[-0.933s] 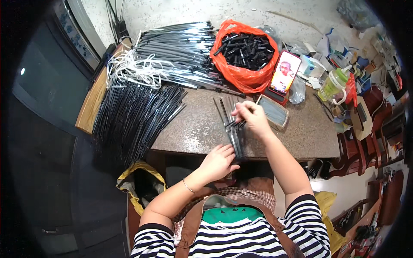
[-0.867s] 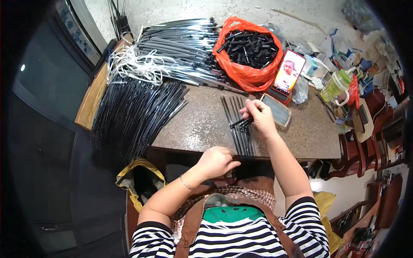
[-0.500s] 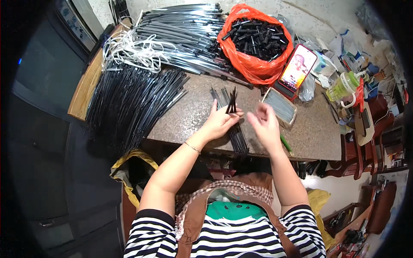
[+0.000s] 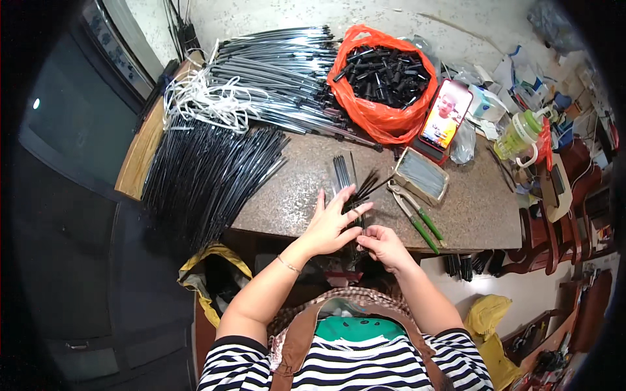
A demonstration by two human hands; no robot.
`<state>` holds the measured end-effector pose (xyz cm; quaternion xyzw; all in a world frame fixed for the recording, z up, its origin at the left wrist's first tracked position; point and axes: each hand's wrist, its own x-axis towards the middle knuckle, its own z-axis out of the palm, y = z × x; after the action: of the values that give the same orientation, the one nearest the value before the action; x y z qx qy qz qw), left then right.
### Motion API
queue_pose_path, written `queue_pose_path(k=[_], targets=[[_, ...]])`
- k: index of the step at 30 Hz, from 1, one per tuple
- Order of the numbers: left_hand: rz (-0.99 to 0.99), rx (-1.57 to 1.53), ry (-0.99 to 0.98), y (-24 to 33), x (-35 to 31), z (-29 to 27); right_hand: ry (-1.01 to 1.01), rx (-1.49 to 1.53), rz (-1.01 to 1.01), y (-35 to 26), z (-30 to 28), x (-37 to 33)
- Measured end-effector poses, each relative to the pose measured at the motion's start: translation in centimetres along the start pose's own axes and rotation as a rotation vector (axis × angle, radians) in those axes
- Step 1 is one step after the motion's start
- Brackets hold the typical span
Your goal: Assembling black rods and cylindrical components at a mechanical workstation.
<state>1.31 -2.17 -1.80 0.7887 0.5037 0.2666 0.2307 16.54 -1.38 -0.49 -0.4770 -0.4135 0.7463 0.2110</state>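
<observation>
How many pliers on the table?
1: green-handled pliers, on the table, right of the right hand, beside the small box. More may be hidden in the clutter.

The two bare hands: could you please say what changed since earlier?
The right hand let go of the fanned dark bunch and came down to the near ends of the thin black rods, pinching there. The left hand moved from the near edge of the brown table onto the rods, spread across them. The green-handled pliers, mostly covered before, now show. The orange plastic bag and red-cased smartphone stayed put.
</observation>
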Motion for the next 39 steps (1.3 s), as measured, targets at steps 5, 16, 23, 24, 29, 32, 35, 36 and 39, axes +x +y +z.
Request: queue_pose_path(k=[5,16,23,24,29,32,35,36,39], targets=[[-0.003,-0.335,0.25,-2.4,-2.2,-0.5,0.133,-0.124,-0.118,-0.2,-1.6,-0.9],[-0.139,-0.393,0.233,-3.5,-1.4,-1.3,0.191,-0.117,-0.101,-1.0,-1.5,0.0],[0.029,-0.151,-0.111,-3.0,2.1,-1.5,0.123,-0.014,-0.073,-1.2,-0.2,0.9],[0.047,-0.099,-0.118,-2.7,2.7,-1.3,0.089,0.022,-0.06,-1.0,0.2,1.2],[0.079,-0.218,-0.034,-2.2,3.4,-0.4,0.196,-0.042,-0.092,-0.8,-0.6,0.4],[0.127,-0.368,0.196,-5.0,2.3,-1.1,0.166,-0.075,-0.155,-1.4,-4.2,-1.2],[0.012,-0.512,0.299,-5.6,1.1,-2.3,0.088,-0.129,-0.131,-1.3,-6.6,-2.7],[0.022,-0.506,0.292,-5.1,1.2,-1.9,0.094,-0.122,-0.142,-1.3,-6.5,-2.5],[-0.054,-0.767,0.204,-1.1,3.0,-1.9,-0.081,-0.077,-0.069,-2.1,-4.0,-1.7]])
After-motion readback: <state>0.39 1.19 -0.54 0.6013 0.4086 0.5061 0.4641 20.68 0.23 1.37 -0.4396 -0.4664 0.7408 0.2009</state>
